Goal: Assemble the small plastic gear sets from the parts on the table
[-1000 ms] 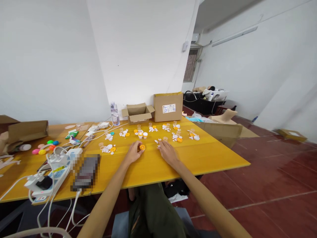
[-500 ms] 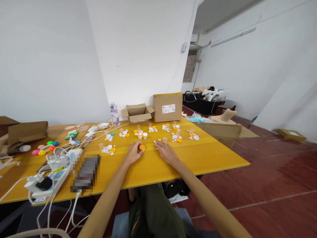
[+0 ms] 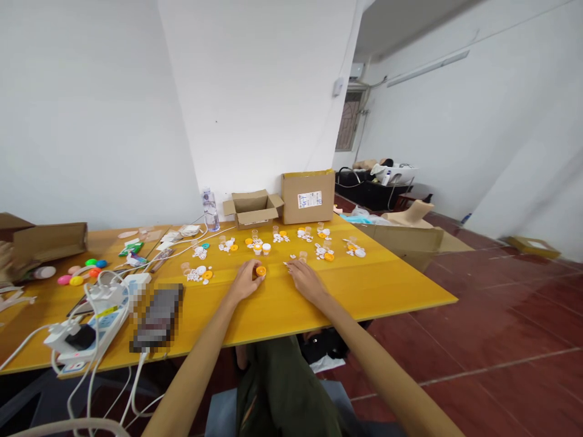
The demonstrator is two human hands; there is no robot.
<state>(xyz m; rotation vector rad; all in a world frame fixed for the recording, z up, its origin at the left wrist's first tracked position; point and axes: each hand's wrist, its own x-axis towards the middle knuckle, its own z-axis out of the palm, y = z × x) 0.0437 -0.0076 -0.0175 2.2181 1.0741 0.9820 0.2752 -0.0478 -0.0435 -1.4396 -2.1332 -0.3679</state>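
My left hand is closed around a small round part with an orange top, held just above or on the yellow table. My right hand has its fingers drawn together at the tabletop, with a small white plastic piece at the fingertips. A small clear cup stands just beyond that hand. Two small white-topped cups stand side by side past my left hand. Clusters of white pieces with orange discs and clear cups lie across the table, such as the orange disc on the right.
At the back are an open cardboard box, a taller closed box and a water bottle. To the left lie a blurred phone, a power strip with white cables, and coloured balls. The table's right corner juts over red floor.
The fingers of my right hand have drawn together over the small white pieces. My left hand keeps its hold on the orange-topped part.
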